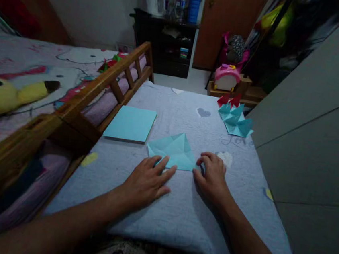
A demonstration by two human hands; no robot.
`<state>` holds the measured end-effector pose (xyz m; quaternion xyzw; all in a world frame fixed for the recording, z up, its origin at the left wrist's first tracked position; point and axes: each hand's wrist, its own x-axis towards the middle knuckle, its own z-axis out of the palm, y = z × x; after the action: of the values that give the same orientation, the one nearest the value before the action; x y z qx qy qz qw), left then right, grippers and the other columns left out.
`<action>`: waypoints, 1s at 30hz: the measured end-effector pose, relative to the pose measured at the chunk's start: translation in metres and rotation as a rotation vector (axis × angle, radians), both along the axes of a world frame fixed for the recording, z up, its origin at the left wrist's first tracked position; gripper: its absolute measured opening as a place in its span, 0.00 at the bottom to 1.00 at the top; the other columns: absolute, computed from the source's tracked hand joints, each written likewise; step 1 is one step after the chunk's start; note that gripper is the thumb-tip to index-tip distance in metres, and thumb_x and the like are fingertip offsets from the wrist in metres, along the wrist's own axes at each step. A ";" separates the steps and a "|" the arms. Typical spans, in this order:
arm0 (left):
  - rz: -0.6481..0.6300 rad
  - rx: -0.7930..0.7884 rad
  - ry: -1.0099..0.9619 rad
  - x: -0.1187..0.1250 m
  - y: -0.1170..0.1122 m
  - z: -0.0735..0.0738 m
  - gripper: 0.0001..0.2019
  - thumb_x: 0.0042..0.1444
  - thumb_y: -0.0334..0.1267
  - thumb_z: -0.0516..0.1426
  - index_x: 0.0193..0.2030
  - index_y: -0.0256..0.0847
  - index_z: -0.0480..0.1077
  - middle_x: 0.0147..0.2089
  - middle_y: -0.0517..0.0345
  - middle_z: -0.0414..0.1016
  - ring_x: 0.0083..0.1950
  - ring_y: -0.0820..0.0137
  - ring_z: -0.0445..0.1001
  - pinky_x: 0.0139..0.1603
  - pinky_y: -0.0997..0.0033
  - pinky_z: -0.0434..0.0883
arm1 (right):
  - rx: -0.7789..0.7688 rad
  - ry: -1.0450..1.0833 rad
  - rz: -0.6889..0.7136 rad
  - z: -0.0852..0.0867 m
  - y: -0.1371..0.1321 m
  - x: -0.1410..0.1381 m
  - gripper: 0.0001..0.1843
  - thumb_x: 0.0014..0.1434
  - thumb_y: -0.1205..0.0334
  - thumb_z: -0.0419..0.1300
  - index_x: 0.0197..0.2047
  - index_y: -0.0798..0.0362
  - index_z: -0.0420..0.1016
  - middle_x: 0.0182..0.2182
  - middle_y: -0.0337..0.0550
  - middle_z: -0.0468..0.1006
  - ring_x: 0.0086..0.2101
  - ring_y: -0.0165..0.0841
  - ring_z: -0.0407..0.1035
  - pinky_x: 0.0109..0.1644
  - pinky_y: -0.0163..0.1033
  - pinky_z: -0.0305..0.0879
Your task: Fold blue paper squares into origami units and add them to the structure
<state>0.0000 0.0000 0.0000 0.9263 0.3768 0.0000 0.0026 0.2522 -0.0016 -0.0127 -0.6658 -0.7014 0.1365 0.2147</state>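
A light blue sheet of origami paper [176, 150] with crease lines lies on the bed in front of me, folded to a peak at its far side. My left hand [149, 178] rests flat with fingers spread, its fingertips on the paper's near left edge. At the near right corner, my right hand [212, 175] has its thumb and forefinger curled together at the paper; whether the corner sits between them is hard to see, though they touch it. A square stack of blue paper [132, 124] lies to the left, beyond my left hand.
Folded blue origami pieces [236, 120] and red ones [229, 100] sit at the far right of the bed sheet [175, 216]. A wooden rail [100, 91] runs along the left, and a pale cabinet [317, 130] stands on the right. A dark shelf [165, 48] is beyond.
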 end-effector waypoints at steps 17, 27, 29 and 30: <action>-0.006 0.017 0.002 0.002 0.001 0.001 0.30 0.65 0.53 0.56 0.71 0.49 0.58 0.72 0.45 0.59 0.64 0.48 0.62 0.61 0.51 0.62 | -0.001 0.097 0.099 0.007 -0.003 0.008 0.03 0.58 0.66 0.60 0.36 0.49 0.74 0.57 0.52 0.70 0.59 0.50 0.59 0.61 0.61 0.54; 0.004 0.018 0.002 0.002 0.001 0.001 0.30 0.65 0.54 0.56 0.70 0.49 0.59 0.71 0.45 0.61 0.64 0.50 0.63 0.61 0.51 0.63 | 0.016 0.049 0.040 0.005 -0.001 0.003 0.05 0.57 0.66 0.58 0.32 0.50 0.75 0.56 0.52 0.72 0.57 0.49 0.60 0.60 0.59 0.55; 0.006 0.015 0.006 0.003 0.000 0.002 0.29 0.65 0.53 0.57 0.70 0.49 0.59 0.71 0.45 0.61 0.64 0.50 0.63 0.61 0.52 0.63 | 0.012 0.033 0.001 0.006 -0.001 0.001 0.05 0.56 0.67 0.58 0.30 0.51 0.74 0.55 0.52 0.72 0.56 0.50 0.61 0.59 0.58 0.56; 0.009 0.013 0.009 0.003 0.000 0.004 0.29 0.65 0.53 0.57 0.70 0.49 0.59 0.71 0.45 0.61 0.64 0.50 0.63 0.61 0.52 0.63 | 0.011 0.026 -0.018 0.006 -0.001 0.000 0.05 0.55 0.67 0.58 0.30 0.51 0.74 0.55 0.52 0.73 0.56 0.50 0.61 0.59 0.58 0.56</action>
<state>0.0029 0.0002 0.0036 0.9246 0.3809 -0.0017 -0.0050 0.2524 -0.0024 -0.0066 -0.6691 -0.6932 0.1396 0.2286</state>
